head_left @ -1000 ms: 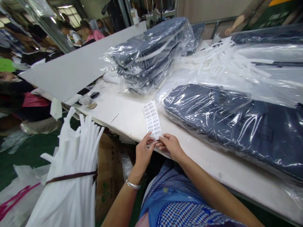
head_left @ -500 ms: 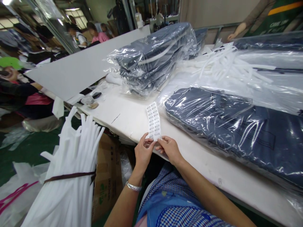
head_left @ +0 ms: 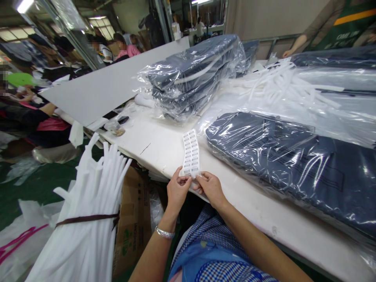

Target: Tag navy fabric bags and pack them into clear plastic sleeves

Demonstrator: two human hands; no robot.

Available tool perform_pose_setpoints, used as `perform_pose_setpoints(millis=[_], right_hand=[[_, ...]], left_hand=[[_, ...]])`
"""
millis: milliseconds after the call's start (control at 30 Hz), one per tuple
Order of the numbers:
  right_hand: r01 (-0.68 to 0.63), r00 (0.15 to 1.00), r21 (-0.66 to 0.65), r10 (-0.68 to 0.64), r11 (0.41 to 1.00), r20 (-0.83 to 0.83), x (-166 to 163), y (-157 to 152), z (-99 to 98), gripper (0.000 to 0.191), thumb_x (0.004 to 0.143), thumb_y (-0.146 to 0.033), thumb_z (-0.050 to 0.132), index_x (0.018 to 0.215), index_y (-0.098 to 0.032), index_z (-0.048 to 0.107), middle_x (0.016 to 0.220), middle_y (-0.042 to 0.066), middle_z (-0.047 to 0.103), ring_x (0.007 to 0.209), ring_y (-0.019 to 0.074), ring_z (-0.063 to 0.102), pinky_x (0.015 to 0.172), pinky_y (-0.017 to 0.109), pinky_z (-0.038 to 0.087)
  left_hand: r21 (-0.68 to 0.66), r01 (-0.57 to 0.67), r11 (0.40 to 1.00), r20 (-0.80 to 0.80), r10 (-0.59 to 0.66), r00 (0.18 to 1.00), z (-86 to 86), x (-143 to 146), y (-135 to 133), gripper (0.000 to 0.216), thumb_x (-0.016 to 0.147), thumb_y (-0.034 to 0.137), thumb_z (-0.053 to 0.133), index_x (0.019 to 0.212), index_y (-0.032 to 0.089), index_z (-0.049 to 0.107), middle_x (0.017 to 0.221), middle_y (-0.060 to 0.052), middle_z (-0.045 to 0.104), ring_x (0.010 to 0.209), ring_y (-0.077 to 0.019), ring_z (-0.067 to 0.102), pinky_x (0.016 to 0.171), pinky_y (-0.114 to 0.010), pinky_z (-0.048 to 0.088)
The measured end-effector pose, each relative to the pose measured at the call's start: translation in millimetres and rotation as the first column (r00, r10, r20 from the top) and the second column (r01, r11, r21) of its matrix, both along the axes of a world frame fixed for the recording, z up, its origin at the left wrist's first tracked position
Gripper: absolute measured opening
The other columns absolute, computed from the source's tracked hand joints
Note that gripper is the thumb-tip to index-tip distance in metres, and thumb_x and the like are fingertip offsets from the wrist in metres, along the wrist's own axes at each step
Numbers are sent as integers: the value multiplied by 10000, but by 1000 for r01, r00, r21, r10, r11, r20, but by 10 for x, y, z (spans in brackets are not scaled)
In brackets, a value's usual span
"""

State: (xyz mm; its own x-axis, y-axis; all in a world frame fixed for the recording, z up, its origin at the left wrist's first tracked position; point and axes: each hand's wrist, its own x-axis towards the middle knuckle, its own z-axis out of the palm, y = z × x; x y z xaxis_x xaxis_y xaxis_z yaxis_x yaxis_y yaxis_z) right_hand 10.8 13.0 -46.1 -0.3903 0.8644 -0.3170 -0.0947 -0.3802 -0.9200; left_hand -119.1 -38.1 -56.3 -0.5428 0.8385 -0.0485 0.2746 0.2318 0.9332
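A narrow white sheet of barcode stickers point(head_left: 191, 150) extends over the table's front edge, its printed labels in two columns. My left hand point(head_left: 178, 192) pinches the near end of the sheet from the left, thumb and fingers closed on it. On the right side of that same end, my right hand point(head_left: 210, 188) also grips it between thumb and fingers. Both hands are close together just off the table edge. Right of the sheet lies a dark blue garment in a clear plastic bag point(head_left: 273, 152).
Bagged dark garments are stacked point(head_left: 194, 74) at the table's back. White strips point(head_left: 282, 84) lie over plastic at the right. Left of me stand a bundle of white foam tubes point(head_left: 91, 199) and a cardboard box point(head_left: 133, 223). A co-worker's arm point(head_left: 296, 45) reaches in at the far right.
The view has tilted up slightly, so the scene sits a little lower. Both hands keep hold of the sticker sheet, with the right fingers shifted slightly at its near end.
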Motion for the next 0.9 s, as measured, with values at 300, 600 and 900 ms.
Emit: perform_pose_setpoints(millis=[300, 600, 900], right_hand=[[43, 999, -15, -43, 999, -32, -19, 4, -40, 280, 802, -394, 650, 937, -150, 670, 748, 33, 731, 546, 132, 664, 392, 168, 457], [103, 995, -57, -104, 993, -9, -51, 37, -49, 172, 847, -287, 607, 924, -140, 651, 879, 70, 748, 600, 153, 711, 412, 179, 511], [124, 991, -120, -129, 985, -36, -106, 93, -36, 139, 882, -200, 557, 954, -116, 641, 970, 111, 739, 579, 114, 690, 462, 185, 546]], left_hand=[[64, 7, 998, -34, -4, 999, -14, -7, 19, 696, 770, 274, 687, 1418, 188, 448, 862, -10, 713, 763, -154, 683, 773, -283, 542], [43, -114, 993, 232, 101, 967, 107, -146, -49, 723, 742, 330, 721, 1390, 133, 468, 850, -12, 686, 760, -118, 619, 747, -247, 472], [58, -320, 946, 540, 240, 807, 256, -507, -218, 744, 663, 289, 803, 1342, 167, 524, 806, 28, 592, 666, -57, 540, 559, -150, 403]])
